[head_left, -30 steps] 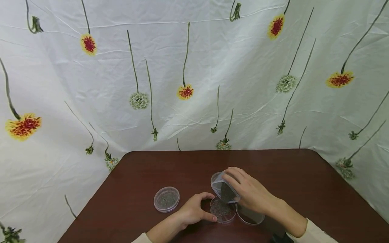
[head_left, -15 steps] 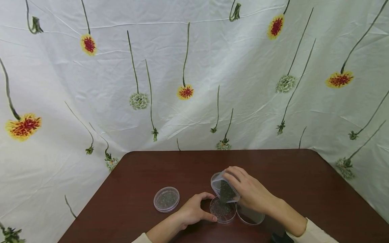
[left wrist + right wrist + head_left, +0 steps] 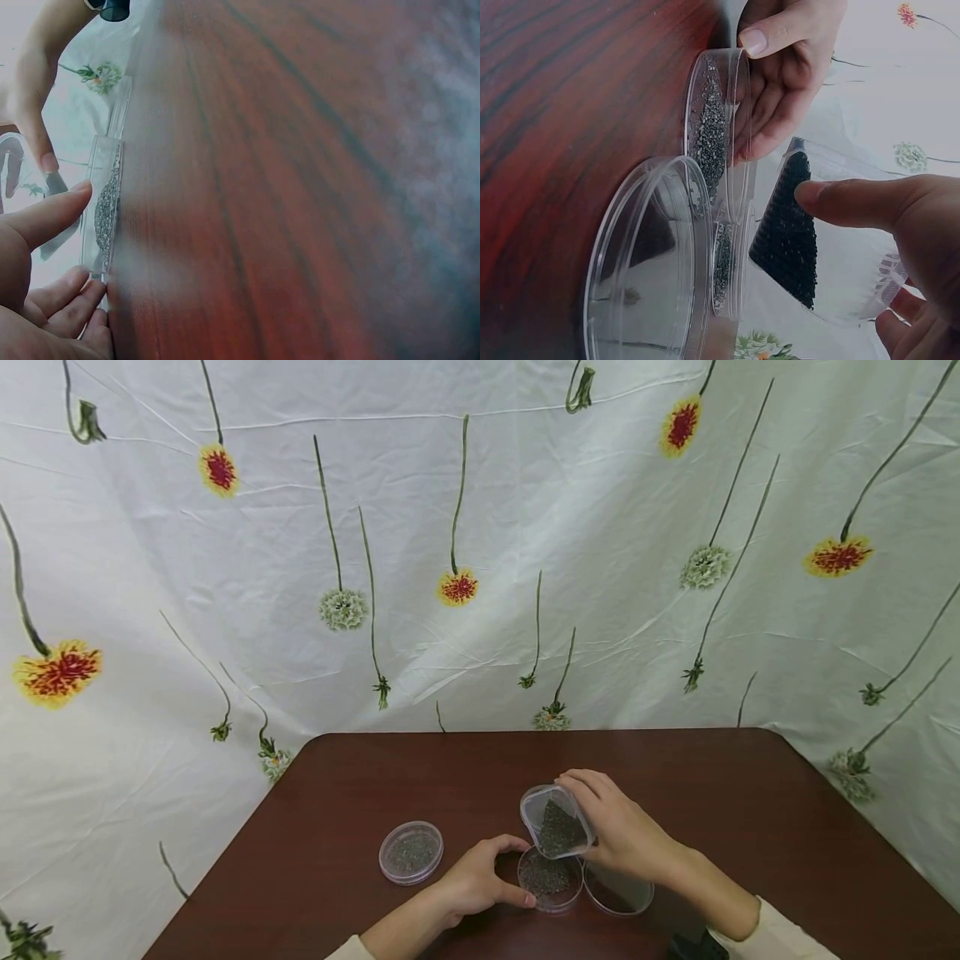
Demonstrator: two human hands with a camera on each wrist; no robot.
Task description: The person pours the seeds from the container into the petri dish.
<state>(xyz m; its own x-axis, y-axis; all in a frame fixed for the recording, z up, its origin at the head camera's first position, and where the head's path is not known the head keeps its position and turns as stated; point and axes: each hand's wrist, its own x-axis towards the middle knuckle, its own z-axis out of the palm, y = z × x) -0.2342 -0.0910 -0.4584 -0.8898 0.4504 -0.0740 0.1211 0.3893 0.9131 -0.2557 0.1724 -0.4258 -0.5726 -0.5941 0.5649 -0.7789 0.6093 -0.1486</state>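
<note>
My left hand holds a clear petri dish on the table, thumb and fingers at opposite sides of its rim. Dark grey granules lie heaped in that dish. Just above it, my right hand grips a clear plastic tub by its side, tilted toward the dish. A slope of dark granules rests inside the tub near its lower edge. In the left wrist view the dish appears edge-on between the left thumb and fingers.
To the left stands another petri dish with granules. Touching the held dish on the right is a clear round dish without granules. Behind the tub, a further dish with granules is partly hidden. A flowered white cloth hangs behind the brown table.
My right hand has turned the tub slightly, so its inside faces the head camera more. The granules in the dish below look darker and fuller. The left hand has stayed put.
</note>
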